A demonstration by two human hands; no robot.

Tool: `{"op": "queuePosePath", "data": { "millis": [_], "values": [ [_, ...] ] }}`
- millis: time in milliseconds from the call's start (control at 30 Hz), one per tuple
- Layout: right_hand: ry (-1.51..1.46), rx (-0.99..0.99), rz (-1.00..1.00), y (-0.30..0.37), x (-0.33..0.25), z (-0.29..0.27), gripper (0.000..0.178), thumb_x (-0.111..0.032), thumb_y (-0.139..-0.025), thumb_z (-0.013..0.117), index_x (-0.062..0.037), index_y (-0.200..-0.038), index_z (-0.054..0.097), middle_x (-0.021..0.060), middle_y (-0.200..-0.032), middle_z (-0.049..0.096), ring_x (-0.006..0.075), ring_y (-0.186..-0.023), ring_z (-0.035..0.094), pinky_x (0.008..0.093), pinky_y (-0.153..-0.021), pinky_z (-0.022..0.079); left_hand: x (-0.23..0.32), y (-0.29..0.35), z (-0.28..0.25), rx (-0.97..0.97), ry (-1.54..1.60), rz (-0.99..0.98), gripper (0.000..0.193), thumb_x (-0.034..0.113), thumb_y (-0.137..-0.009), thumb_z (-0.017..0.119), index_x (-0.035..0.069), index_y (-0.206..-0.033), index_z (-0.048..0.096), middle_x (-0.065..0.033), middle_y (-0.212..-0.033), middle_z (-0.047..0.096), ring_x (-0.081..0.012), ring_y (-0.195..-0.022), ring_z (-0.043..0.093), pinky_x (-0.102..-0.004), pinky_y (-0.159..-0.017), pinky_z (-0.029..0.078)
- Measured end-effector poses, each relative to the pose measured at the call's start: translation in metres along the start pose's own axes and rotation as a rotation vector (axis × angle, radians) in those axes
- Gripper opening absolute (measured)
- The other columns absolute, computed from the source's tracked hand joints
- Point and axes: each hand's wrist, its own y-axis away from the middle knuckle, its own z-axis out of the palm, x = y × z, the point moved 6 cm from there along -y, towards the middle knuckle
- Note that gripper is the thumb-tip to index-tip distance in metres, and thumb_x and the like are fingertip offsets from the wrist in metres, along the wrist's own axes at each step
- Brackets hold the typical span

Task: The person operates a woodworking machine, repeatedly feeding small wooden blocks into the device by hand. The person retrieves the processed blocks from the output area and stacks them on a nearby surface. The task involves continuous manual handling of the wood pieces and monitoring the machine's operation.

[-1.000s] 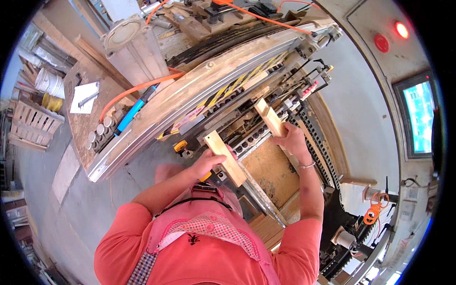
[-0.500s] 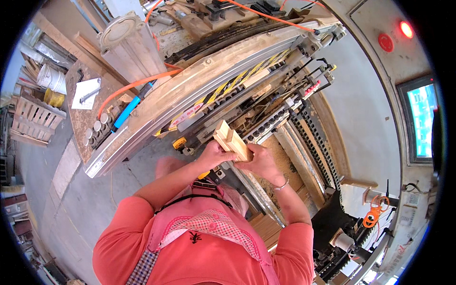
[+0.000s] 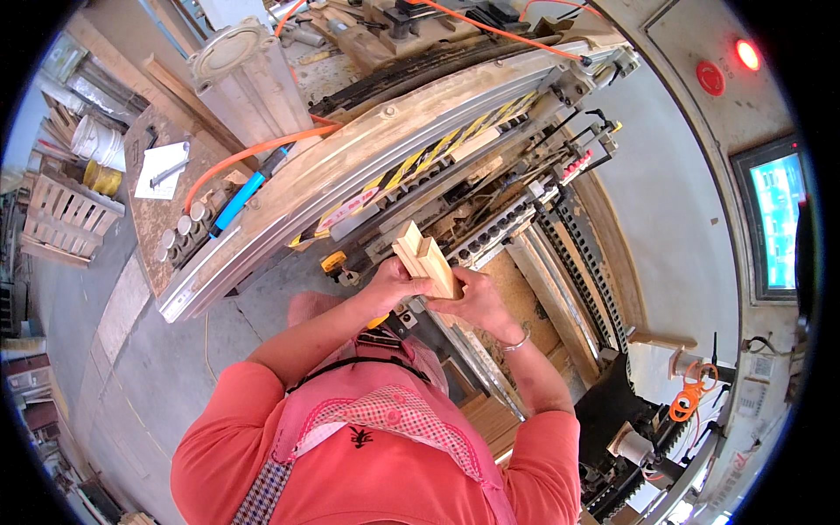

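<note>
Several pale wooden blocks (image 3: 427, 265) are bunched together between my two hands, in front of my body. One piece sticks out farther than the others at the far end. My left hand (image 3: 391, 287) is closed on their left side, its thumb across the near end. With my right hand (image 3: 479, 304), a bracelet at its wrist, I grip the lower right side of the bunch. Some fingers are hidden behind the wood. Just beyond the blocks runs the machine's rail (image 3: 499, 226) with a row of black fittings.
A long metal-edged beam (image 3: 350, 166) with yellow-black tape crosses ahead. On the left table lie a blue tube (image 3: 238, 205), an orange hose (image 3: 232, 164) and paper (image 3: 157, 175). At right stand a control panel with a lit screen (image 3: 777, 226), a red button (image 3: 710, 79) and orange scissors (image 3: 689, 398).
The blocks stay in both hands, with at most a slight shift and tilt. The surroundings have moved a little in the picture as the view turned slightly.
</note>
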Motion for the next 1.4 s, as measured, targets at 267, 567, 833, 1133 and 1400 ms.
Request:
{"op": "queuePosePath", "data": {
  "millis": [267, 567, 833, 1133, 1400],
  "values": [
    [-0.271, 0.005, 0.051, -0.002, 0.037, 0.002, 0.041, -0.03, -0.07, 0.076, -0.0013, -0.096, 0.064, 0.0055, -0.071, 0.061, 0.0123, -0.065, 0.055, 0.0296, -0.061, 0.046, 0.015, 0.013, 0.001, -0.127, -0.136, -0.116, 0.074, 0.022, -0.072, 0.077, -0.001, -0.132, 0.04, -0.0097, -0.122, 0.055, -0.019, -0.109, 0.054, -0.0331, -0.094, 0.041],
    [-0.3, -0.21, 0.063, -0.005, 0.03, 0.018, 0.029, -0.012, -0.076, 0.069, -0.0009, -0.103, 0.064, 0.0055, -0.085, 0.065, 0.0128, -0.074, 0.057, 0.028, -0.069, 0.048, 0.01, 0.02, 0.01, -0.198, -0.099, -0.157, 0.066, 0.016, -0.068, 0.079, 0.001, -0.124, 0.049, -0.0076, -0.113, 0.06, -0.0183, -0.103, 0.056, -0.0317, -0.089, 0.044],
    [-0.099, 0.246, -0.071, 0.011, -0.004, -0.002, 0.034, -0.014, -0.074, 0.073, -0.0001, -0.103, 0.062, 0.0083, -0.085, 0.064, 0.0163, -0.074, 0.059, 0.0271, -0.068, 0.049, -0.003, 0.007, -0.016, 0.147, 0.031, -0.058, 0.045, 0.012, -0.079, 0.068, -0.002, -0.119, 0.051, -0.0099, -0.109, 0.061, -0.0193, -0.096, 0.06, -0.031, -0.085, 0.047],
    [-0.221, 0.001, 0.036, 0.005, 0.025, 0.011, 0.052, -0.021, -0.064, 0.083, -0.001, -0.106, 0.06, 0.0043, -0.087, 0.063, 0.0114, -0.08, 0.057, 0.0262, -0.072, 0.047, 0.0, -0.003, 0.01, 0.123, 0.009, 0.0, 0.052, 0.007, -0.074, 0.074, 0.002, -0.12, 0.05, -0.0058, -0.107, 0.06, -0.0161, -0.096, 0.059, -0.0297, -0.084, 0.047],
    [0.002, 0.143, 0.076, -0.005, 0.021, -0.055, 0.038, -0.016, -0.062, 0.081, -0.0035, -0.095, 0.066, 0.0062, -0.08, 0.065, 0.0121, -0.066, 0.058, 0.0252, -0.057, 0.047, 0.012, -0.006, 0.005, 0.093, -0.145, -0.074, 0.045, 0.005, -0.078, 0.069, 0.003, -0.12, 0.052, -0.0054, -0.105, 0.06, -0.0118, -0.091, 0.058, -0.0249, -0.078, 0.047]
  ]
}}
